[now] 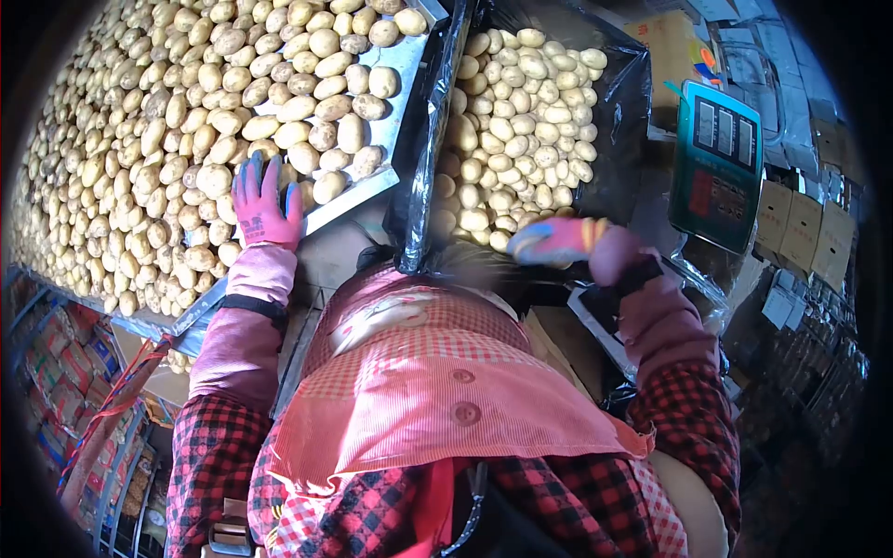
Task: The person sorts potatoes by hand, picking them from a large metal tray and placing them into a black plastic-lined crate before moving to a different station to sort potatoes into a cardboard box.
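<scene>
Potatoes (177, 139) cover a large metal-edged table on the left. My left hand (264, 206), in a pink glove with blue-grey fingertips, rests on them near the table's front corner, fingers spread, holding nothing visible. Smaller potatoes (521, 121) fill a container lined with black plastic (621, 121). Over its front edge is my right hand (558, 240), gloved in pink, blue and yellow. Motion blurs it, so its fingers and anything in them cannot be made out.
A green digital scale (716, 167) stands to the right of the lined container. Cardboard boxes (802, 232) are stacked at the far right, and another box (662, 56) is behind the container. Shelves with packages (70, 372) show at the lower left.
</scene>
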Motion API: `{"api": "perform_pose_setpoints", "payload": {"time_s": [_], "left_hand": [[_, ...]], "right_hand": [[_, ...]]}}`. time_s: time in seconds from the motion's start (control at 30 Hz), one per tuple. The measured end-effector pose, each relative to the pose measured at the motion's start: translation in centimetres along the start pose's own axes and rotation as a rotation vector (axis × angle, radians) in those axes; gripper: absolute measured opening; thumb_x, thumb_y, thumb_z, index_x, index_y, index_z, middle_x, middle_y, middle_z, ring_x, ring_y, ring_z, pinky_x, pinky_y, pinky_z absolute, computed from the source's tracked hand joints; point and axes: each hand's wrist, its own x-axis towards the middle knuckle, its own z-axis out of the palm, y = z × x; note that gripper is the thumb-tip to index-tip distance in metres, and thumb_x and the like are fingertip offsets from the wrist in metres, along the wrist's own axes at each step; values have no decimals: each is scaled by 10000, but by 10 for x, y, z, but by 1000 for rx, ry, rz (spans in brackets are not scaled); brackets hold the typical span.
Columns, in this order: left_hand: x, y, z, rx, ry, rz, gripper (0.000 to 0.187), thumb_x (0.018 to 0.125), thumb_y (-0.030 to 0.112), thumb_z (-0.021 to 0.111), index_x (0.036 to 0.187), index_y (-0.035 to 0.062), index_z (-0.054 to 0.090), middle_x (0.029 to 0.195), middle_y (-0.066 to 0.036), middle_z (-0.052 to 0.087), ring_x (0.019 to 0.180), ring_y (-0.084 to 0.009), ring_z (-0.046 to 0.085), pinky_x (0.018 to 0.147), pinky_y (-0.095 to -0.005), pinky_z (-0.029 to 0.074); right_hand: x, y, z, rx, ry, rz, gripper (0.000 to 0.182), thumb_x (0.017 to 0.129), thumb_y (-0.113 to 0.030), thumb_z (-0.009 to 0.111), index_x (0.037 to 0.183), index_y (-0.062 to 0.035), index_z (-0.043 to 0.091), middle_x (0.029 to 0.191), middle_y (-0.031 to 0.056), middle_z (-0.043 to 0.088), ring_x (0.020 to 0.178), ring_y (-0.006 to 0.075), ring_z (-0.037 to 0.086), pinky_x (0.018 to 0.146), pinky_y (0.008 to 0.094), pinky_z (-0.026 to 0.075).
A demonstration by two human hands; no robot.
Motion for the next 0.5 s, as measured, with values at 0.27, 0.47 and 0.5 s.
{"api": "perform_pose_setpoints", "payload": {"time_s": [0.27, 0.47, 0.5], "left_hand": [[-2, -1, 2, -15, 35, 18, 547, 839, 289, 650, 1343, 100, 552, 1437, -192, 453, 1334, -404, 392, 1125, -541, 261], [-2, -2, 2, -25, 62, 23, 546, 826, 285, 659, 1330, 98, 561, 1420, -189, 470, 1323, -405, 404, 1122, -542, 269], [-2, -2, 3, -30, 69, 30, 548, 824, 285, 661, 1330, 99, 561, 1419, -189, 472, 1320, -405, 406, 1119, -543, 272]], "right_hand": [[-59, -53, -2, -1116, 1323, -548, 397, 833, -204, 725, 1160, -26, 589, 962, 78, 616, 877, 220, 634, 727, 349, 530], [29, -100, 26, -107, 986, -723, 383, 807, -143, 692, 1159, -64, 566, 983, 59, 603, 916, 229, 612, 795, 376, 525], [47, -116, 30, -10, 868, -755, 389, 841, -211, 659, 1194, -81, 559, 1017, 59, 605, 927, 245, 603, 831, 393, 512]]}}
